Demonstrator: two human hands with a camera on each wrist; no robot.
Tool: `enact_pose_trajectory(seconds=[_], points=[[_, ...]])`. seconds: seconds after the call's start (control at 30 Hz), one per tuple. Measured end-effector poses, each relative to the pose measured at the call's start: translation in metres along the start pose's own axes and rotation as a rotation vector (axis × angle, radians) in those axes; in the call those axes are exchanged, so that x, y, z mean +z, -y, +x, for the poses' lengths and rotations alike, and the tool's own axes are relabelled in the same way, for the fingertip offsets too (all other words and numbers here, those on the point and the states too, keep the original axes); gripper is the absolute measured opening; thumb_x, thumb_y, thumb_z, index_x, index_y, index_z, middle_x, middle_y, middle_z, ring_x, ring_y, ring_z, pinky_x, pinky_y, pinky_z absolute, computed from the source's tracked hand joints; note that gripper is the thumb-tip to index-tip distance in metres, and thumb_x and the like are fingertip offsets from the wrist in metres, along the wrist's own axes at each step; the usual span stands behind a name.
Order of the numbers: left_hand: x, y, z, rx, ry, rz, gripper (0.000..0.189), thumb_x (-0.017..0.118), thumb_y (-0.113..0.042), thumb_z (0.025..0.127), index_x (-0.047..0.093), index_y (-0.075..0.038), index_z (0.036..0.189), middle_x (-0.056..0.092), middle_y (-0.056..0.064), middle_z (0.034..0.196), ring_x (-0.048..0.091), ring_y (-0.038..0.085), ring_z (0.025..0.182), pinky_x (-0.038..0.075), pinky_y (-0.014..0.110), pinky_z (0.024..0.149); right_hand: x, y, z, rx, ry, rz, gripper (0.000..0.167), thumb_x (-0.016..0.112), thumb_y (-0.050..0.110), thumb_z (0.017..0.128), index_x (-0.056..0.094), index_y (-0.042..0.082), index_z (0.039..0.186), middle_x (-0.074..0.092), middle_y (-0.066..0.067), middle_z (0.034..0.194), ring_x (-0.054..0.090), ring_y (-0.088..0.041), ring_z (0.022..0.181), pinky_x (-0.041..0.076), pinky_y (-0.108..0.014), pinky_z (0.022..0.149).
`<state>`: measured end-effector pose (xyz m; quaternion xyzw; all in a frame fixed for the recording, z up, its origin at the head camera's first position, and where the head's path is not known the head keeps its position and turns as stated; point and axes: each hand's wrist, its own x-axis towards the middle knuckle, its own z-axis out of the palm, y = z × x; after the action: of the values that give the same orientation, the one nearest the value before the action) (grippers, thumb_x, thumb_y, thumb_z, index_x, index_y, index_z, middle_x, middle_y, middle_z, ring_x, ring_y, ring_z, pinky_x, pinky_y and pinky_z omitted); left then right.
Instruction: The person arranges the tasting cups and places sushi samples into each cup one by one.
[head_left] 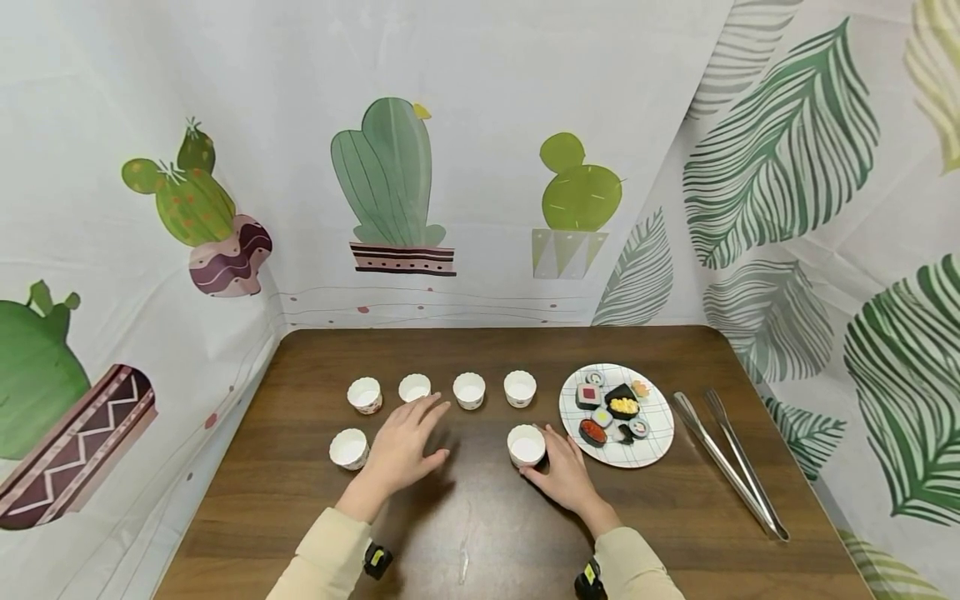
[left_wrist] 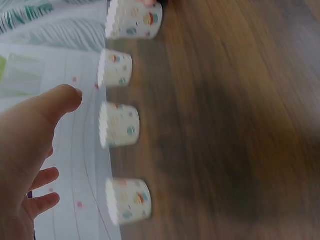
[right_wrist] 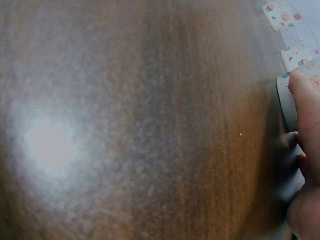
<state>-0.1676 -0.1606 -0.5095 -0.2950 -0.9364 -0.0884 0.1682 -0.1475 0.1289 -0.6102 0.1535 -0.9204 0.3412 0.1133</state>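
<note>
My right hand [head_left: 564,477] grips a white paper baking cup [head_left: 527,446] on the table, thumb at the near side and fingers around its right side. In the right wrist view its thumb [right_wrist: 302,95] lies against the cup's printed wall. My left hand [head_left: 405,442] hovers over the table, fingers spread and holding nothing. Beside it on the left stands another baking cup [head_left: 349,450]; a back-row cup [head_left: 415,387] is partly hidden behind its fingertips. More cups [left_wrist: 120,124] with small coloured prints and scalloped rims line up in the left wrist view.
Back-row cups [head_left: 365,395] run along the table's [head_left: 480,533] far part. A round checked plate [head_left: 652,446] with several sushi pieces [head_left: 623,406] stands to the right. Metal tongs [head_left: 738,471] lie beyond it. Printed cloth [head_left: 480,183] hangs behind the table.
</note>
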Motion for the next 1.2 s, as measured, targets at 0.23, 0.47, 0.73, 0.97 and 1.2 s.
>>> enact_pose_trajectory(seconds=[0.23, 0.47, 0.73, 0.97, 1.2], points=[[0.011, -0.023, 0.023, 0.105, -0.026, 0.004, 0.073, 0.076, -0.038, 0.068, 0.049, -0.012, 0.130, 0.051, 0.011, 0.128, 0.051, 0.030, 0.115, 0.040, 0.045, 0.095, 0.001, 0.000, 0.000, -0.023, -0.026, -0.021, 0.072, 0.074, 0.037, 0.073, 0.048, 0.001, 0.129, 0.055, -0.017, 0.126, 0.045, -0.036, 0.122, 0.026, -0.058, 0.097], [0.019, -0.046, 0.041, 0.178, -0.044, 0.006, 0.068, 0.075, -0.040, 0.068, 0.053, -0.014, 0.127, 0.054, 0.006, 0.125, 0.053, 0.024, 0.111, 0.042, 0.040, 0.093, 0.000, 0.000, 0.002, 0.034, 0.034, -0.036, 0.074, 0.077, 0.031, 0.070, 0.046, 0.001, 0.130, 0.053, -0.016, 0.129, 0.043, -0.035, 0.125, 0.025, -0.059, 0.099], [0.032, -0.069, 0.053, 0.253, -0.060, 0.025, 0.054, 0.078, -0.033, 0.065, 0.060, -0.016, 0.113, 0.058, -0.002, 0.111, 0.055, 0.018, 0.102, 0.045, 0.034, 0.088, -0.001, 0.002, 0.003, 0.044, 0.049, -0.027, 0.072, 0.077, 0.032, 0.071, 0.047, 0.003, 0.130, 0.053, -0.014, 0.130, 0.043, -0.033, 0.126, 0.025, -0.058, 0.100], [0.046, -0.088, 0.054, 0.311, -0.084, 0.023, 0.038, 0.079, -0.033, 0.065, 0.064, -0.018, 0.096, 0.061, -0.003, 0.098, 0.057, 0.015, 0.090, 0.046, 0.030, 0.080, 0.001, 0.000, 0.002, 0.008, 0.016, -0.021, 0.069, 0.077, 0.028, 0.070, 0.049, 0.004, 0.128, 0.054, -0.013, 0.129, 0.044, -0.035, 0.124, 0.025, -0.059, 0.098], [0.054, -0.098, 0.051, 0.309, -0.019, 0.086, 0.028, 0.076, -0.032, 0.069, 0.066, -0.020, 0.091, 0.062, -0.005, 0.096, 0.057, 0.013, 0.085, 0.046, 0.028, 0.078, 0.003, -0.002, 0.001, -0.017, -0.003, -0.040, 0.069, 0.077, 0.025, 0.068, 0.050, 0.003, 0.127, 0.055, -0.014, 0.128, 0.046, -0.035, 0.122, 0.027, -0.059, 0.097]])
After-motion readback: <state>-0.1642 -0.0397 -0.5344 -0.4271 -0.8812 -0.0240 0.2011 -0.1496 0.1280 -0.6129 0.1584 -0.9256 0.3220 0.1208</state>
